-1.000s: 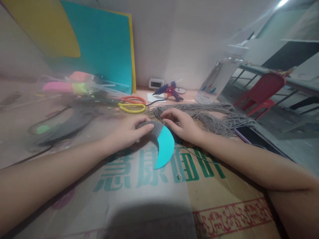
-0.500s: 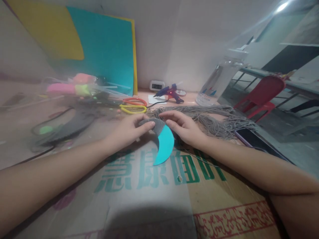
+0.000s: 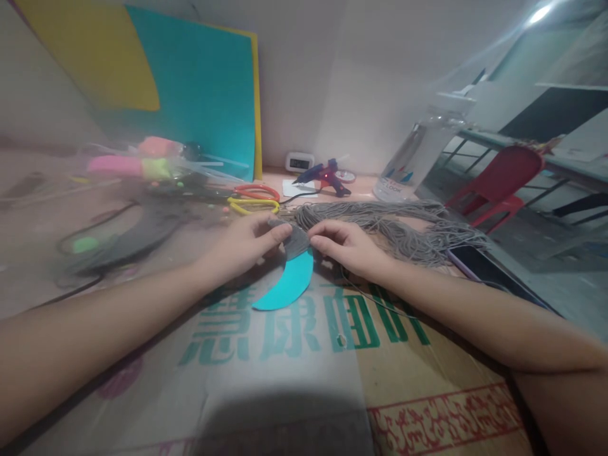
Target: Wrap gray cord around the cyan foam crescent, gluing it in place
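Above the cardboard, a turquoise crescent cutout [image 3: 291, 280] is held up, its upper part covered with rows of grey cord [image 3: 297, 242]. My left hand [image 3: 249, 244] pinches the cord-covered end between thumb and fingers. At the right edge of the crescent, my right hand [image 3: 346, 246] has thumb and fingertips closed together, where the cord meets the turquoise part; a thin strand trails below that hand over the cardboard. Behind my hands lies a loose bundle of grey cord [image 3: 408, 231].
Printed cardboard [image 3: 294, 386] covers the table front. Behind are scissors [image 3: 254, 204], a glue gun [image 3: 325, 176], a small digital clock [image 3: 299, 162] and a clear bottle [image 3: 413, 152]. A phone [image 3: 498, 278] lies right; bagged coloured items [image 3: 137, 166] lie left. Coloured sheets [image 3: 199, 88] lean on the wall.
The crescent has turned so that its turquoise tip now points to the lower left instead of straight down. My right hand has shifted slightly left and down along its edge.
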The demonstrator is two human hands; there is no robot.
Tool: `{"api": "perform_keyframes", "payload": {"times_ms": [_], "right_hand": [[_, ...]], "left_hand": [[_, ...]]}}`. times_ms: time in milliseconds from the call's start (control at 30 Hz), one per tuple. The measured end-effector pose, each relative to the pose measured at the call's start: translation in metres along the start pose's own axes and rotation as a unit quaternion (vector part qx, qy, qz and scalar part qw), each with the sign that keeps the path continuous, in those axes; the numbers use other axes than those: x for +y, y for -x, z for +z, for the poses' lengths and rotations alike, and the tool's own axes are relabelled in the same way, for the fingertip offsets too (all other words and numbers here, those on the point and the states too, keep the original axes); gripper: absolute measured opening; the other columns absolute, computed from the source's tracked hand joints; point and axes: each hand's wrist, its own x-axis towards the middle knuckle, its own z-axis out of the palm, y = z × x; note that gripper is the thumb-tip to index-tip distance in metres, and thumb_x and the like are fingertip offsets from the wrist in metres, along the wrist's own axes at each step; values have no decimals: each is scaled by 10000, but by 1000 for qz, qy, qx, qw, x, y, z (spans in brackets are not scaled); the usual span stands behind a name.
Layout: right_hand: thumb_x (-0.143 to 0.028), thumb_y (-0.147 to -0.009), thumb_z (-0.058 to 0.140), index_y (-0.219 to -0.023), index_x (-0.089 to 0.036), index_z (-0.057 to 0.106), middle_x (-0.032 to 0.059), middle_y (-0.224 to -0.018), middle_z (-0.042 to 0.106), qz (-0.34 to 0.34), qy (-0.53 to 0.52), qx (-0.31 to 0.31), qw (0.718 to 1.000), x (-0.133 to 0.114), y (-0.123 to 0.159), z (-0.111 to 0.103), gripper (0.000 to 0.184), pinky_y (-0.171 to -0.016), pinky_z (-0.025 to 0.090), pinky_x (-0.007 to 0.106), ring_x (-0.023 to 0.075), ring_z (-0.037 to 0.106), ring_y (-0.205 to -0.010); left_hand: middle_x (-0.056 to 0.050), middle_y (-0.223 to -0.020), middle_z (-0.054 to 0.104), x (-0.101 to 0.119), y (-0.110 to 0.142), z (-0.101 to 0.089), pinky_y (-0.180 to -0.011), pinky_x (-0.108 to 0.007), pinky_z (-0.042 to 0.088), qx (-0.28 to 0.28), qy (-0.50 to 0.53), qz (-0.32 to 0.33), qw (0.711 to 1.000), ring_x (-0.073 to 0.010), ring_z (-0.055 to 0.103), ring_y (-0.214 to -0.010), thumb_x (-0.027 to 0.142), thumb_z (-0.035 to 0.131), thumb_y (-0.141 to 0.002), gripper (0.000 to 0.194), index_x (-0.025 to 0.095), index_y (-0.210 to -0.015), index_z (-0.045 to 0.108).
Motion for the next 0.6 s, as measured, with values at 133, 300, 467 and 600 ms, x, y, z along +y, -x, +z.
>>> {"api": "perform_keyframes", "payload": {"times_ms": [133, 300, 467, 600], "right_hand": [[-366, -839, 590, -824, -162, 606, -26, -645, 564, 7, 0, -12, 1000, 2, 0, 0, 205, -515, 406, 217, 94, 511, -563], [-381, -848, 594, -778, -161, 592, -37, -604, 534, 8, 21, -16, 1000, 4, 1, 0, 231, -482, 375, 204, 76, 471, -516], [-390, -856, 590, -779, -163, 587, -47, -585, 517, 12, 26, -10, 1000, 2, 2, 0, 240, -484, 363, 209, 75, 456, -504], [-367, -869, 568, -836, -165, 578, -29, -663, 548, -12, 10, -11, 1000, 2, 0, -1, 205, -536, 402, 221, 88, 489, -566]], "left_hand": [[36, -584, 514, -1, 0, -1, -425, -199, 357, -20, -10, -3, 1000, -97, 466, -479, 569, 562, -838, 391, 182, -790, 535], [34, -586, 502, 1, -1, 0, -424, -193, 341, -48, -26, 0, 998, -95, 471, -479, 575, 536, -846, 406, 177, -766, 540], [14, -637, 568, 3, 0, 0, -454, -201, 380, -58, -62, -13, 996, -109, 522, -515, 555, 553, -838, 389, 170, -788, 583], [13, -634, 564, 3, -1, -1, -445, -202, 373, -43, -48, -22, 998, -104, 503, -510, 505, 557, -845, 352, 160, -799, 609]]}}
